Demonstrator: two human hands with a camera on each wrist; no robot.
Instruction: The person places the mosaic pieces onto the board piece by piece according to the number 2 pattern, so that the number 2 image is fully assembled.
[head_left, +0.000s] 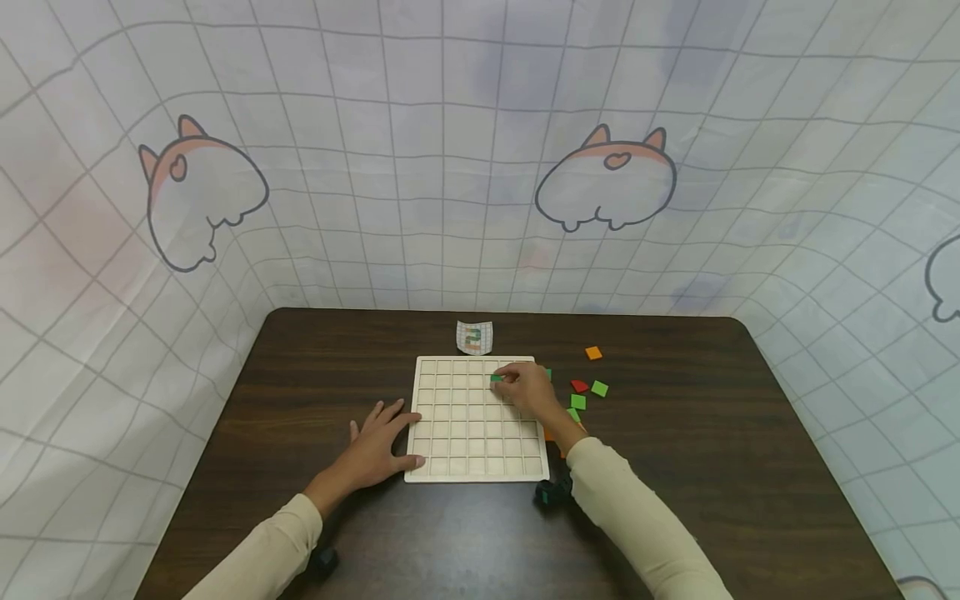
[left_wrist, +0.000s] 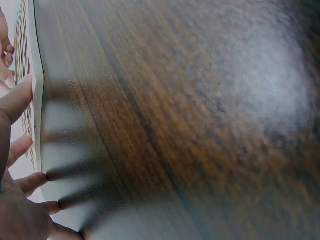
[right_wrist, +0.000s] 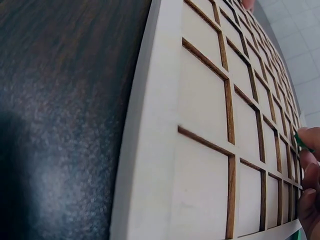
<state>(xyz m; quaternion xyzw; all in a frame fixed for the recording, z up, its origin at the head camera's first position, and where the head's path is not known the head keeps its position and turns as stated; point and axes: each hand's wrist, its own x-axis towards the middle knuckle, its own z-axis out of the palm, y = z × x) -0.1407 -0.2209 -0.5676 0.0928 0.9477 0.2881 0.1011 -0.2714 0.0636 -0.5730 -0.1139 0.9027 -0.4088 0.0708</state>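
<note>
Head: gridded board (head_left: 457,447); left hand (head_left: 371,454), fingers spread, gripping nothing, touches its left edge (head_left: 414,392) (presumably as a brace); right hand (head_left: 528,390) pinches green piece (head_left: 496,378) over upper cells (head_left: 461,367). Left wrist: fingertips (left_wrist: 26,89) at board's rim. Right wrist: same pinch, apparently for precision.
</note>
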